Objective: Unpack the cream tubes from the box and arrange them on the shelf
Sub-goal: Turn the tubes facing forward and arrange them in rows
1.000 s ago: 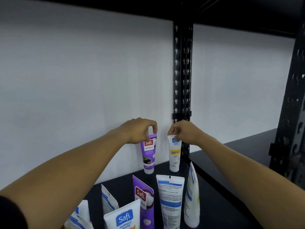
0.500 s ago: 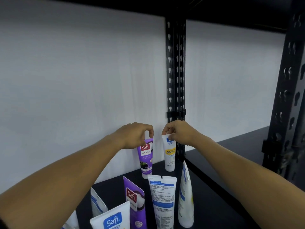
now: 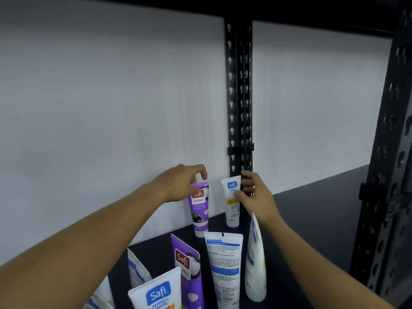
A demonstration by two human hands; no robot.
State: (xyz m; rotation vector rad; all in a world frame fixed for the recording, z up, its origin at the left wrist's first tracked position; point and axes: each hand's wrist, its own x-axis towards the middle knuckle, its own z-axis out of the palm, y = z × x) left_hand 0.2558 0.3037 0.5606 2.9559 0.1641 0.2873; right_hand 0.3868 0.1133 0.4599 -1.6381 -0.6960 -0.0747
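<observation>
Two cream tubes stand cap-down at the back of the black shelf [image 3: 312, 221], against the white wall. My left hand [image 3: 182, 185] pinches the top edge of the purple Safi Naturals tube [image 3: 199, 210]. To its right stands the white Safi Perfect White tube [image 3: 230, 208], close to the black upright. My right hand [image 3: 255, 197] holds this tube by its right side, thumb on the label and fingers behind its edge. The box is out of view.
Several more tubes stand in front: a purple one [image 3: 186, 264], a white one showing its back label [image 3: 224, 266], a white one seen edge-on [image 3: 255, 266], others at bottom left [image 3: 157, 295]. Slotted black uprights rise at the back [image 3: 239, 85] and right [image 3: 390, 152].
My right hand has slid from the white tube's top edge down to its right side, baring the logo. My left hand stays at the purple tube's top.
</observation>
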